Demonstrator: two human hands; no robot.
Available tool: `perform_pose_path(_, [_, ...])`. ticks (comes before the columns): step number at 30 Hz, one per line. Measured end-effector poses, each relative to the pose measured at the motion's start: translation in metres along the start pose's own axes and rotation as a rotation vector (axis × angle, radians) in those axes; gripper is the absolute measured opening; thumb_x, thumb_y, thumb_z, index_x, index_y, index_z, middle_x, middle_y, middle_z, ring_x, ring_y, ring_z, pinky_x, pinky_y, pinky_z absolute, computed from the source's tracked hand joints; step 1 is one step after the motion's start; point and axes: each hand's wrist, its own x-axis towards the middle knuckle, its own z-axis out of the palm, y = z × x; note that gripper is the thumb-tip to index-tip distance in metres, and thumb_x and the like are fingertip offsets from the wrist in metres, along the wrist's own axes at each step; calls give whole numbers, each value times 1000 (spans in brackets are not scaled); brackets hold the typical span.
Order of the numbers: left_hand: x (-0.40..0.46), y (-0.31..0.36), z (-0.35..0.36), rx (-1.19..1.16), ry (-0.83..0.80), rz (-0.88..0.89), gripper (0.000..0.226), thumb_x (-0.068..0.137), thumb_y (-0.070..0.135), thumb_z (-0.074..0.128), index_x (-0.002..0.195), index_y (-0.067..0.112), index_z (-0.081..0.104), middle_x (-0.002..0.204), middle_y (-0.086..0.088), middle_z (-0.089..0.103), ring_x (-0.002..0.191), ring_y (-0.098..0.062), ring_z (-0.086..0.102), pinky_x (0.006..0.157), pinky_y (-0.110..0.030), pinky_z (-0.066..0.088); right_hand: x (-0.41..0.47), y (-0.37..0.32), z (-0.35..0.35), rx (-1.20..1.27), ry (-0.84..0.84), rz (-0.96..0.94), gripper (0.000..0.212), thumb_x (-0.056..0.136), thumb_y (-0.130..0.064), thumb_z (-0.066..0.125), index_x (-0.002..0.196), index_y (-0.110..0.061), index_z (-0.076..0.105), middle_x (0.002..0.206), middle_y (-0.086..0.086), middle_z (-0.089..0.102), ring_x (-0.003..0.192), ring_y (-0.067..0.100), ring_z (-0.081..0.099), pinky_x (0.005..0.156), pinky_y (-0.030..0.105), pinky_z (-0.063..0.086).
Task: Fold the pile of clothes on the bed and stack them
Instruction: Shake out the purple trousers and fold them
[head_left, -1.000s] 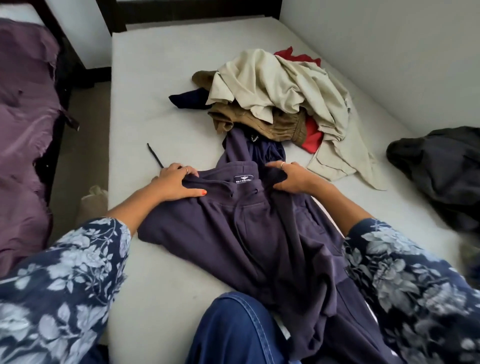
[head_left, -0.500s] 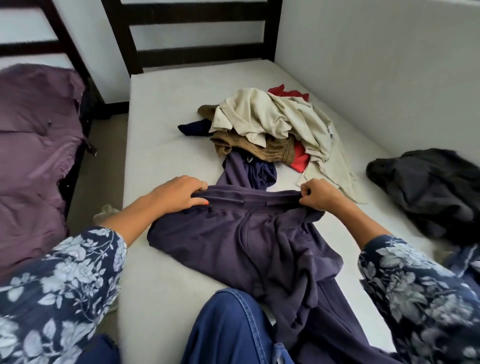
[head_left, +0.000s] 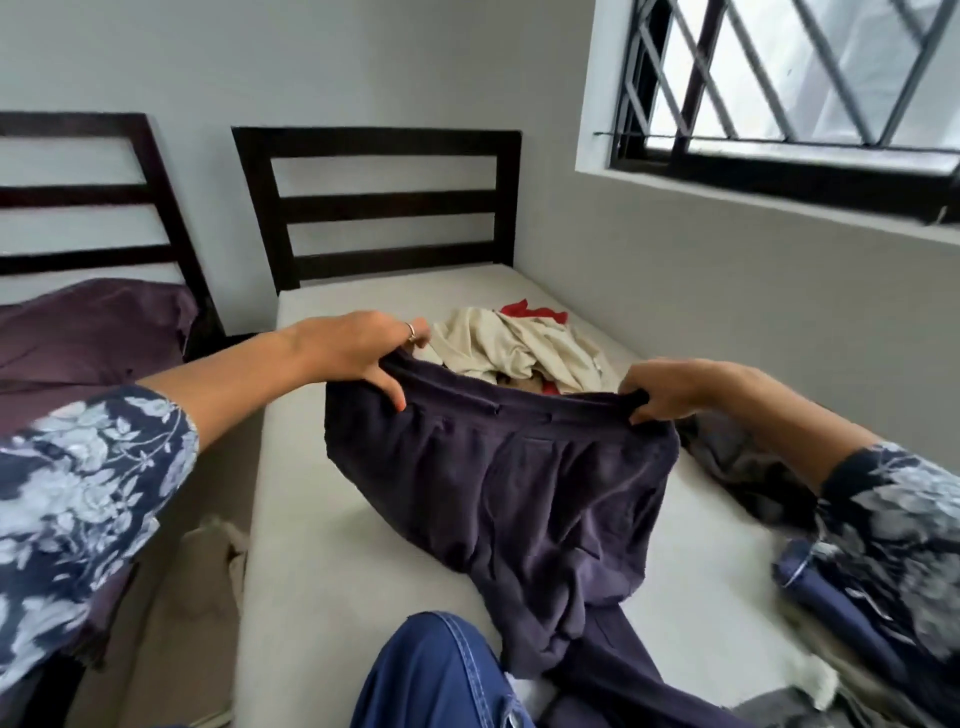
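Dark purple trousers hang lifted by the waistband above the white mattress. My left hand grips the waistband's left end and my right hand grips its right end, stretching it between them. The trouser legs trail down toward my knee. Behind the waistband lies the pile of clothes: cream fabric on top, red and brown pieces partly hidden.
A dark garment lies on the mattress by the wall at right. A navy folded item sits near my right sleeve. A second bed with purple bedding stands at left. A dark headboard and barred window are beyond.
Both hands have raised the trousers' waistband off the mattress and pulled it wider. The camera has tilted up, bringing the headboard and window into view.
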Motion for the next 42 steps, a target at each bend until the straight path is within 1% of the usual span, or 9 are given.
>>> perform_pose_path(5, [2, 18, -37, -71, 315, -108, 37, 79, 23, 76, 109, 8, 60, 101, -11, 66, 97, -29, 62, 77, -28, 41, -44, 17, -34, -25, 460, 261, 27, 84, -32, 58, 111, -29, 63, 103, 6, 64, 98, 31, 63, 73, 32, 47])
perform_pose_path(8, [3, 25, -83, -617, 624, -449, 27, 74, 14, 80, 95, 8, 64, 101, -6, 66, 92, -23, 64, 74, -26, 47, -65, 28, -63, 642, 719, 314, 31, 89, -29, 60, 120, -25, 58, 104, 7, 64, 70, 31, 68, 49, 27, 54])
perform_pose_path(10, [0, 35, -119, -1150, 546, -535, 15, 80, 6, 74, 81, 10, 59, 100, -4, 66, 76, -14, 65, 60, -25, 53, -82, 29, -88, 1207, 847, 251, 37, 92, -20, 61, 128, -19, 51, 115, 9, 58, 66, 30, 67, 45, 31, 57])
perform_pose_path(15, [2, 51, -197, -972, 866, -426, 26, 84, 15, 72, 107, 11, 62, 99, -4, 67, 89, -17, 64, 59, -23, 53, -124, 33, -163, 1600, 1075, 5, 27, 92, -10, 61, 118, -15, 55, 118, 9, 60, 67, 29, 71, 60, 34, 61])
perform_pose_path(18, [1, 57, -246, -787, 1052, -396, 36, 85, 25, 69, 118, 15, 61, 116, -10, 65, 105, -25, 62, 84, -33, 54, -151, 30, -218, 1526, 1239, -63, 36, 91, -11, 62, 126, -15, 53, 115, 8, 60, 62, 26, 71, 55, 30, 59])
perform_pose_path(25, [-30, 78, -340, -614, 1417, -341, 39, 88, 23, 65, 124, 10, 58, 125, -13, 61, 115, -26, 57, 89, -27, 45, -217, 10, -313, 1337, 1496, -201, 24, 89, -15, 65, 112, -16, 56, 113, 5, 64, 81, 23, 71, 56, 30, 59])
perform_pose_path(33, [-96, 113, -442, -600, 1576, -99, 39, 75, 40, 72, 107, 19, 68, 107, 0, 70, 97, -14, 66, 89, -36, 55, -300, -10, -371, 742, 1865, 87, 30, 87, -39, 62, 107, -15, 61, 88, 4, 66, 36, 11, 59, 42, 23, 47])
perform_pose_path(37, [-113, 125, -467, -539, 1612, -19, 32, 78, 38, 72, 105, 22, 67, 106, 4, 68, 96, -12, 65, 81, -27, 54, -332, -13, -374, 362, 2032, 338, 43, 89, -48, 55, 116, -16, 60, 114, 15, 64, 101, 34, 62, 83, 40, 47])
perform_pose_path(42, [-84, 119, -416, -605, 1262, -137, 27, 85, 24, 71, 102, 5, 64, 97, -8, 60, 72, -18, 56, 70, -29, 46, -312, -5, -332, 4, 1746, 483, 43, 91, -49, 54, 118, -17, 64, 118, 23, 61, 110, 43, 56, 85, 43, 44])
